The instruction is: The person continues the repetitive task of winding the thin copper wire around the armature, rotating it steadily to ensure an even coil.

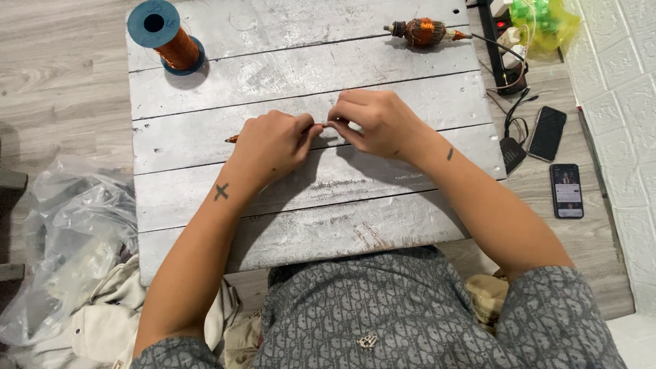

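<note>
While both hands [328,130] pinch wire [232,139]

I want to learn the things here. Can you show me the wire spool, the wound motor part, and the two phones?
wire spool [179,46], head view, on its copper winding.
wound motor part [422,31], head view, on its copper-wound middle.
two phones [549,132], head view, on the dark screen of the upper one.

At eleven o'clock a blue-capped spool [167,35] carries orange-copper wire; at one o'clock the armature [424,31] shows copper and brown windings; the plank table [301,82] is scuffed whitish-grey; the shirt [383,314] at six o'clock is grey, close-patterned; yellow-green bag [550,24] at two o'clock; black phones [548,133] at three o'clock.
</note>
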